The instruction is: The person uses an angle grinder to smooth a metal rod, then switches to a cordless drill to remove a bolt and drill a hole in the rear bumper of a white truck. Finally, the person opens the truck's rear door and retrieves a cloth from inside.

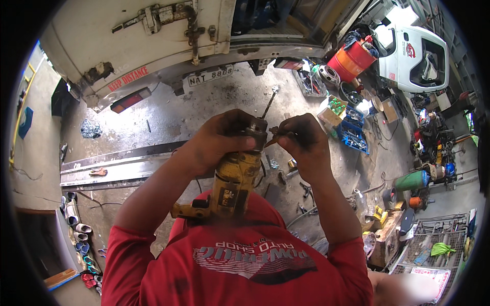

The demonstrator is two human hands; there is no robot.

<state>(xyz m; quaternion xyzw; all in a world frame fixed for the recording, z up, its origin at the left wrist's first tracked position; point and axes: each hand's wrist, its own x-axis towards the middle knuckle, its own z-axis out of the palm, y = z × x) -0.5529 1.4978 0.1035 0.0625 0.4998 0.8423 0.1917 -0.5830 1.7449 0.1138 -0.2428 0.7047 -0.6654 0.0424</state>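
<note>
A yellow power drill (236, 176) rests against my body, its chuck end pointing away from me. A thin drill bit (267, 107) sticks out of the dark metal chuck (258, 133). My left hand (224, 137) is wrapped around the chuck, thumb on the near side. Just right of it, my right hand (305, 136) pinches a small metal tool that looks like a chuck key (273, 136), its end against or close beside the chuck. The blackened right fingers partly hide this tool, so whether it is seated in the chuck cannot be told.
Ahead stands a truck's white rear body (138, 56). A long steel channel (102, 168) lies at left, near a row of footwear (79, 237). At right are a red drum (352, 61), a blue toolbox (353, 130), a green cylinder (411, 181) and a wire cage (434, 239).
</note>
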